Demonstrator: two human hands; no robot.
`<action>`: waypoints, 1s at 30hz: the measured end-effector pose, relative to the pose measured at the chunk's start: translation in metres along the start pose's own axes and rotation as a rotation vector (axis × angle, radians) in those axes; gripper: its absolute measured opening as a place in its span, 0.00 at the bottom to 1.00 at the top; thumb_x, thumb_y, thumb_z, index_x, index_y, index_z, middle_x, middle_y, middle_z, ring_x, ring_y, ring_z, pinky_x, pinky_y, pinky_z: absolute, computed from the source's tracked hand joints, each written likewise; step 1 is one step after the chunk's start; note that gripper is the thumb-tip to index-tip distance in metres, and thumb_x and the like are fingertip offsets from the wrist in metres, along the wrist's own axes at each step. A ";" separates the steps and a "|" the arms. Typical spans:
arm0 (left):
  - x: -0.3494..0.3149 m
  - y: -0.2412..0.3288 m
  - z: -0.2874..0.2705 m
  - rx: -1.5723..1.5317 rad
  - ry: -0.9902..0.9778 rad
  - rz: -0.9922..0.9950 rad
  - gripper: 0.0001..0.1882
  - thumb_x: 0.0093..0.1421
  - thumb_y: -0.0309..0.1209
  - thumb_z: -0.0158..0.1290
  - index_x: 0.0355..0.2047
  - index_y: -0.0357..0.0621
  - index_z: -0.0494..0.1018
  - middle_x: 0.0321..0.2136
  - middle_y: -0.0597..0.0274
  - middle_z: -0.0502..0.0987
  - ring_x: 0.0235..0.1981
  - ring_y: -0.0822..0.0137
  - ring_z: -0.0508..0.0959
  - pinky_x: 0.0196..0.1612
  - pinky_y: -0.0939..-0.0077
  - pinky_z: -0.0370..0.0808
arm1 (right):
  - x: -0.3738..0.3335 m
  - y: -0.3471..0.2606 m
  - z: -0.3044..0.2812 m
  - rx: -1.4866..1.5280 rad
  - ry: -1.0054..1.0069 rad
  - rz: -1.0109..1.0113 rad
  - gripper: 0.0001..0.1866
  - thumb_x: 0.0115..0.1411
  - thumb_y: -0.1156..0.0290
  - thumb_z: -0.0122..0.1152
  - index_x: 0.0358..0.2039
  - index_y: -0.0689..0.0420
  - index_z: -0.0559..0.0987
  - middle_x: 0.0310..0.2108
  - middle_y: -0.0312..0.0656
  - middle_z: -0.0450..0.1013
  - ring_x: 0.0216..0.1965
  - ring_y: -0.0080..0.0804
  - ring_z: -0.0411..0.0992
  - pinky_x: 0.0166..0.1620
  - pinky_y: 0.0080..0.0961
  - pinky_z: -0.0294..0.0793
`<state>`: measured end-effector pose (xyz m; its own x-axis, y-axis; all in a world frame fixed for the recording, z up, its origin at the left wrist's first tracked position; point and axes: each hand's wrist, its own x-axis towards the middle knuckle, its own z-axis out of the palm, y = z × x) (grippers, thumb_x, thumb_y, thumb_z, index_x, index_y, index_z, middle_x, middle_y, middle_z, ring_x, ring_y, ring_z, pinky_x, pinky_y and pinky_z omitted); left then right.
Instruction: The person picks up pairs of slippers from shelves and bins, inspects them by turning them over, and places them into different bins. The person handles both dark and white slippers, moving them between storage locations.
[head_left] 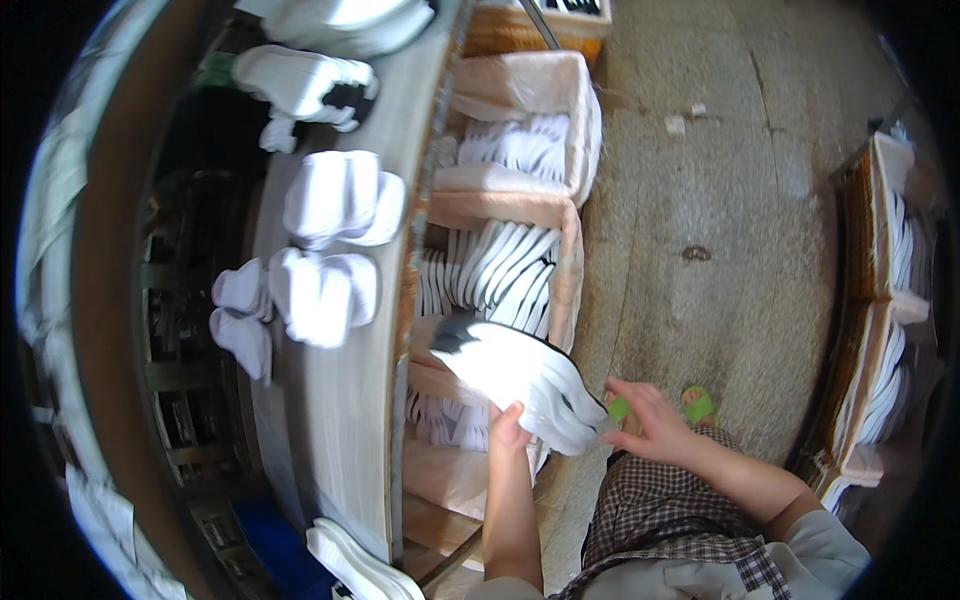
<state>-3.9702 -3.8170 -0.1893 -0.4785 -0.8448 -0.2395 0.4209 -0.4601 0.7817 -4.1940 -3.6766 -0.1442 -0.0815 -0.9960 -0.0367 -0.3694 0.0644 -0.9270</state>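
Note:
A stack of white shoe soles point(530, 385), dark along the far edge and at one end, is tilted in front of me. My left hand point(508, 428) is closed round its near side, the thumb lying over the soles and the other fingers hidden beneath. My right hand point(652, 425) hovers by the stack's right end with its fingers apart; whether a fingertip touches the soles I cannot tell. Beyond the stack stands a cloth-lined basket point(570, 255) with rows of white, dark-edged soles point(500, 260).
To the left runs a long grey bench point(385, 290) bearing small piles of white soles point(325, 295). More lined baskets point(590, 140) line its right side. Across the concrete floor point(730, 250), further baskets point(860, 370) stand at right. Green slippers point(699, 405) show below me.

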 end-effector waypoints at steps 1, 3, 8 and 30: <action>-0.017 0.009 0.015 0.000 -0.017 -0.007 0.36 0.49 0.34 0.60 0.56 0.35 0.58 0.48 0.51 0.69 0.49 0.53 0.71 0.52 0.58 0.69 | -0.002 -0.016 -0.002 0.034 -0.049 -0.003 0.37 0.51 0.56 0.63 0.57 0.62 0.62 0.52 0.54 0.64 0.53 0.51 0.62 0.56 0.38 0.61; -0.041 0.027 0.042 -0.001 -0.005 -0.021 0.38 0.47 0.33 0.61 0.56 0.36 0.57 0.48 0.51 0.69 0.49 0.53 0.71 0.52 0.58 0.69 | -0.005 -0.042 -0.008 0.052 -0.086 -0.081 0.39 0.52 0.53 0.62 0.57 0.64 0.61 0.51 0.55 0.65 0.52 0.51 0.63 0.55 0.38 0.61; -0.108 0.041 0.089 -0.041 0.027 0.130 0.33 0.46 0.29 0.63 0.52 0.35 0.63 0.45 0.54 0.72 0.46 0.58 0.74 0.49 0.63 0.72 | -0.039 -0.081 -0.026 0.096 -0.237 -0.130 0.37 0.53 0.53 0.61 0.56 0.63 0.62 0.46 0.54 0.68 0.47 0.50 0.65 0.52 0.38 0.63; -0.163 0.223 -0.032 0.653 1.015 0.402 0.22 0.51 0.28 0.54 0.44 0.25 0.65 0.42 0.41 0.72 0.41 0.50 0.75 0.47 0.65 0.72 | 0.226 -0.215 0.138 -0.081 -0.529 -0.360 0.20 0.51 0.65 0.61 0.42 0.63 0.75 0.35 0.50 0.75 0.34 0.40 0.74 0.38 0.31 0.72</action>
<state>-3.7738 -3.7903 0.0058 0.5185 -0.8547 -0.0265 -0.1960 -0.1489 0.9692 -4.0054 -3.9245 -0.0050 0.5206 -0.8506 0.0736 -0.3586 -0.2961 -0.8853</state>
